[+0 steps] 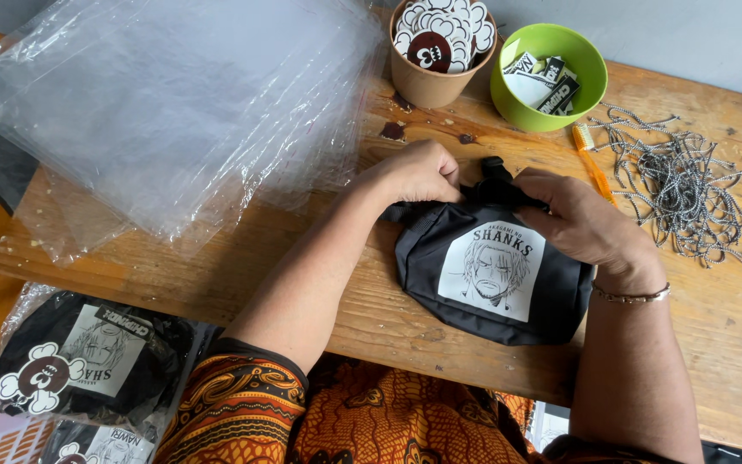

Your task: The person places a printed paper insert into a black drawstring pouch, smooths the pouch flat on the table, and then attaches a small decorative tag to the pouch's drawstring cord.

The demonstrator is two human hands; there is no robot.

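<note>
Nearest you, at the lower left edge, bagged pouches (pixel 88 365) lie in clear wrap, partly cut off by the frame. Further in, on the wooden surface (pixel 216 275), the black pouch (pixel 491 275) lies flat with its printed white panel facing up, between your two forearms.

Your left hand (pixel 418 172) pinches the pouch's top edge at its left end, fingers closed on the fabric. Your right hand (pixel 581 228) lies over the top right corner, fingers curled and clamped on the black strap (pixel 495 185) near the buckle. By the look of it, you are tucking or folding the strap in at the top of the pouch. The next move likely calls for both hands to keep the strap bundled tight so it stays flat.

Left of the hands, a stack of clear bags (pixel 173 112) covers much of the surface. At the far edge stand a brown cup (pixel 427 82) of round stickers and a green bowl (pixel 551 107) of printed cards; an orange brush (pixel 592 163) and a heap of cords (pixel 680 185) lie to the right.

Your fingertips hide the buckle and just how the strap is folded.
</note>
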